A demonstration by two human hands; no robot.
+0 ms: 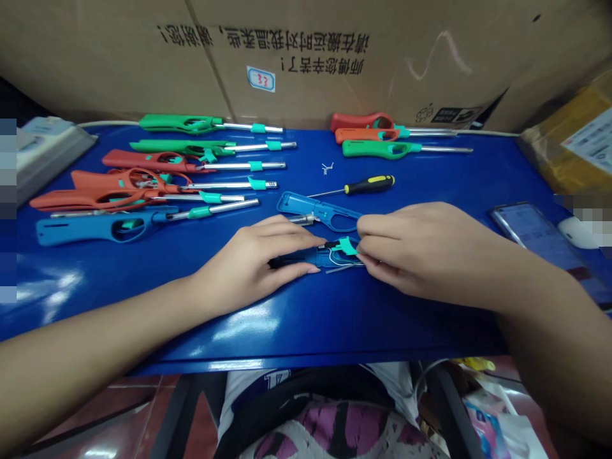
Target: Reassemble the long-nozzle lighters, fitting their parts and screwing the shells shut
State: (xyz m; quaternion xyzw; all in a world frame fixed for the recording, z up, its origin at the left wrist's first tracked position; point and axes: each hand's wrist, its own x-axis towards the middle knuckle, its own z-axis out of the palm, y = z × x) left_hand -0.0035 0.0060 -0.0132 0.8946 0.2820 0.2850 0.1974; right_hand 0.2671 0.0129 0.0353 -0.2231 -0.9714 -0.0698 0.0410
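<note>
On the blue table (pixel 306 319) my left hand (pixel 261 261) presses down on an opened blue lighter body (pixel 319 256), fingers wrapped over its handle end. My right hand (pixel 421 252) pinches the teal trigger piece (pixel 347 245) at the lighter's other end, where thin wires stick out. Just beyond the hands lies the detached blue lighter shell half (pixel 318 210) with a short metal tube. A screwdriver (pixel 368 185) with a black and yellow handle lies a little farther back.
Several long-nosed lighters (pixel 143 185) in green, red and blue lie in rows at the left. Three more lighters (pixel 382 135) lie at the back right. A phone (pixel 530 233) rests at the right, a small wire part (pixel 327 168) mid-table, and cardboard boxes (pixel 306 57) form the back wall.
</note>
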